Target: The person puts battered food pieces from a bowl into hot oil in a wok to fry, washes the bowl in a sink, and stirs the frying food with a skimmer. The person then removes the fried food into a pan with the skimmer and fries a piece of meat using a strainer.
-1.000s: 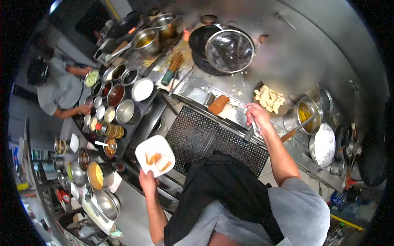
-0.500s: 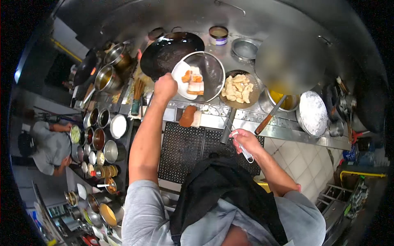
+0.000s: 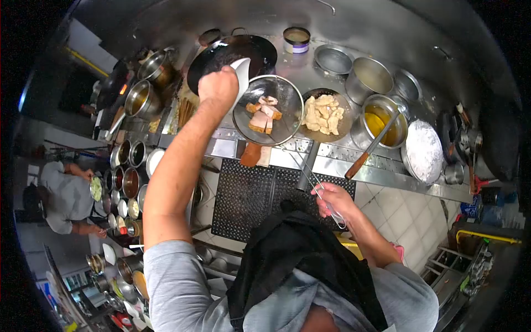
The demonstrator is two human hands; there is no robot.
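Note:
My left hand grips a white bowl, tipped on its side over the left rim of a round wire strainer. Several chunks of pale meat with browned edges lie in the strainer's mesh. Its long wire handle runs down to my right hand, whose fingers are closed around it. Just behind the bowl sits a black wok. To the right of the strainer, pale battered-looking pieces rest in a perforated skimmer with a tubular handle.
At right stand a pot of yellow oil with a wooden-handled ladle across it, and a basin of white powder. A tin is at the back. Sauce containers and a co-worker are at left.
The meat chunks have gone from the white bowl into the strainer. My left hand has lifted the bowl up and tipped it. My right hand keeps hold of the strainer handle.

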